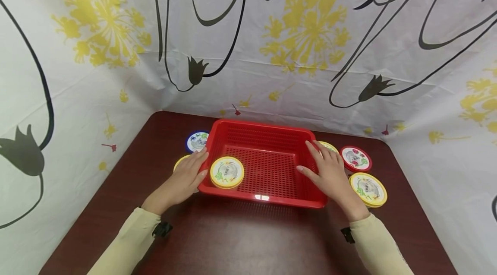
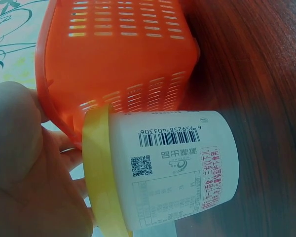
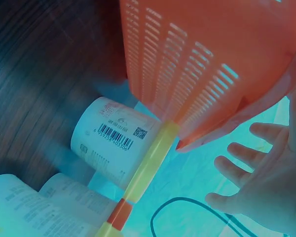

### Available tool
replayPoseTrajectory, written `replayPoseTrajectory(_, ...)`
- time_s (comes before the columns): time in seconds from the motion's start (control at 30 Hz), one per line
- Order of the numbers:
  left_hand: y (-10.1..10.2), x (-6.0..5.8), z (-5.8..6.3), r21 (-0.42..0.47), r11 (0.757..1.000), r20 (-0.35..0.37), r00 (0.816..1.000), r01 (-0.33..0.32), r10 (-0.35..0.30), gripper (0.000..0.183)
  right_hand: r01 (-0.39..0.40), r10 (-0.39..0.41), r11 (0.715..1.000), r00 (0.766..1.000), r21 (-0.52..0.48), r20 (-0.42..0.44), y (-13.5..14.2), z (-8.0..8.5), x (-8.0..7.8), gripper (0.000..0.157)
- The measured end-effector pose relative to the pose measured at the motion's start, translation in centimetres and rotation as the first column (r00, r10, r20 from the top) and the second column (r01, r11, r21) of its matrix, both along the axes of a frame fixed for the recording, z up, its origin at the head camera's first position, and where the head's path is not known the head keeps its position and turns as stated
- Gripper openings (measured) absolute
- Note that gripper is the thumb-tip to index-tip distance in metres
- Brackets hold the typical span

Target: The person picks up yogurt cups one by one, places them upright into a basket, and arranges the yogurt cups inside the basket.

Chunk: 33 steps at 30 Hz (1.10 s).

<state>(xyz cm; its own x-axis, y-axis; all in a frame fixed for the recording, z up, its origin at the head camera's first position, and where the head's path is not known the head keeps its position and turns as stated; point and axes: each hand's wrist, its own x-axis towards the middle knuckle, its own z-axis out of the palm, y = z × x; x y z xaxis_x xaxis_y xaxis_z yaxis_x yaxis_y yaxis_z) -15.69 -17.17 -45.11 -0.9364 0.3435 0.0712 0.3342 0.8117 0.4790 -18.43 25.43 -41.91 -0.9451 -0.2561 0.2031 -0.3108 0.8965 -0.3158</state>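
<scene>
A red plastic basket [image 1: 268,199] with slotted walls stands on the table between my hands. Inside its front left corner is a white tub with a yellow lid [image 1: 227,172]. My left hand [image 1: 182,180] rests at the basket's left rim, fingers extended. Just outside that rim, a yellow-lidded tub [image 2: 172,168] shows its barcode, close to the left fingers. Over the right rim, my right hand [image 1: 330,175] is spread, its thumb reaching over the basket's inside. In the right wrist view, its fingers [image 3: 246,155] hold nothing; contact with the rim is unclear.
A blue-lidded tub [image 1: 196,141] stands behind my left hand. On the right are a red-lidded tub [image 1: 356,159], a yellow-lidded tub [image 1: 369,189] and another, partly covered yellow-lidded tub [image 1: 329,146]. Patterned cloth [image 1: 248,50] hangs around the dark table [image 1: 240,240].
</scene>
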Motion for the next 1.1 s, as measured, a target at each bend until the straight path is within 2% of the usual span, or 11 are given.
replayPoseTrajectory(0.27,0.1,-0.1,-0.2,-0.002,1.0,0.003,1.0,-0.008,0.008,0.075,0.036,-0.036,0.999,0.999,-0.01,0.006,1.1,0.1,0.2,0.085)
replayPoseTrajectory(0.5,0.1,-0.1,-0.2,-0.004,1.0,0.002,1.0,-0.004,0.004,0.074,0.048,-0.048,0.999,0.999,-0.001,-0.025,2.6,0.2,0.2,0.083)
replayPoseTrajectory(0.83,0.0,-0.1,0.1,0.0,1.0,0.02,1.0,-0.013,0.013,0.075,0.115,-0.112,0.993,0.991,0.031,-0.073,5.0,0.7,0.4,0.083)
replayPoseTrajectory(1.1,0.0,-0.1,0.1,0.002,1.0,0.017,1.0,-0.01,0.01,0.075,0.191,-0.19,0.981,0.981,0.022,-0.037,7.0,0.6,0.9,0.087)
